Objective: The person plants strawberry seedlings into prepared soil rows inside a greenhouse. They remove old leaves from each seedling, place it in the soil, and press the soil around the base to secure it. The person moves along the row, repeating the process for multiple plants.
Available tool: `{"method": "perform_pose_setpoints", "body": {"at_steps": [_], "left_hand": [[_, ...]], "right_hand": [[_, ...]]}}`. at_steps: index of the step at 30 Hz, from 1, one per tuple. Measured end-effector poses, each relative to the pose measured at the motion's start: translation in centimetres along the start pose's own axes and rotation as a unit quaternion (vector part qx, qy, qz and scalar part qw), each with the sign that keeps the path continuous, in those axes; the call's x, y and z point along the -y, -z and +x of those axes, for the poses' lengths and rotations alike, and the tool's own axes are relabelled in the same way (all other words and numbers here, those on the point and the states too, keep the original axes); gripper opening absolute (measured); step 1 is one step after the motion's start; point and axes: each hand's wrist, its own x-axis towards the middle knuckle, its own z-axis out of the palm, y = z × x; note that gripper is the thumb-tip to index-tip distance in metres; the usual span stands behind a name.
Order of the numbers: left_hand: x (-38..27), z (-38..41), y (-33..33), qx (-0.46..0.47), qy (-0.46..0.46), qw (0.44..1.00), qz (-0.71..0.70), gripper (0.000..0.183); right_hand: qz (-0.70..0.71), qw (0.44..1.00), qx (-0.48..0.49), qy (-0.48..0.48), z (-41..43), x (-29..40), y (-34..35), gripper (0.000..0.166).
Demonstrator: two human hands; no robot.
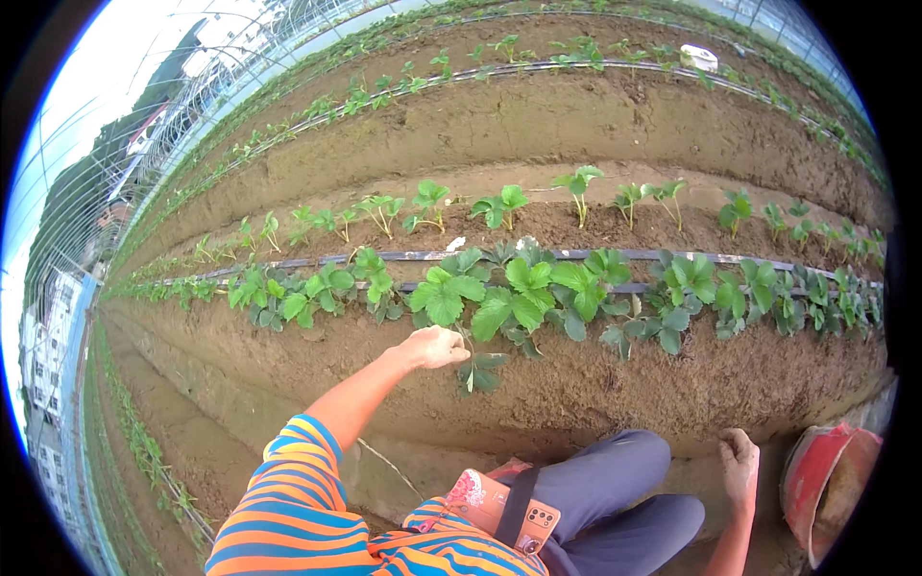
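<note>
My left hand (434,348) reaches out to the front side of a raised soil bed, its fingers curled around the thin stalk of a drooping strawberry leaf (481,373). Just above it grow larger strawberry plants (529,288) with broad green leaves. At the lower right, my right hand (738,457) hangs beside my knee with its fingers bent. Nothing shows in it, but its palm side is hidden. A red bucket (799,475) with a soiled inside stands to the right of that hand, apart from it.
Black drip tapes (432,255) run along the bed top. Behind them stands a row of smaller strawberry seedlings (580,194). A white container (699,57) sits on a farther bed. A phone (497,507) is strapped at my waist. Greenhouse hoops (238,65) arch at the left.
</note>
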Motion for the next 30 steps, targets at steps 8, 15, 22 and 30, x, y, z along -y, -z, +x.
{"method": "perform_pose_setpoints", "body": {"at_steps": [8,15,22,30], "left_hand": [[12.9,-2.2,-7.2,-0.174,0.208,0.956,-0.109,0.035],[15.0,-1.8,-6.5,-0.230,0.185,0.943,-0.152,0.033],[9.8,3.1,-7.0,-0.282,0.051,0.939,-0.191,0.045],[9.4,10.8,-6.6,-0.414,0.024,0.858,-0.302,0.048]], "right_hand": [[-0.020,0.994,0.097,0.046,3.5,7.1,-6.1,0.011],[-0.066,0.985,0.133,0.089,5.0,9.4,-9.0,0.014],[-0.101,0.954,0.221,0.178,6.6,14.9,-14.7,0.016],[-0.110,0.919,0.272,0.265,7.5,16.1,-23.5,0.016]]}}
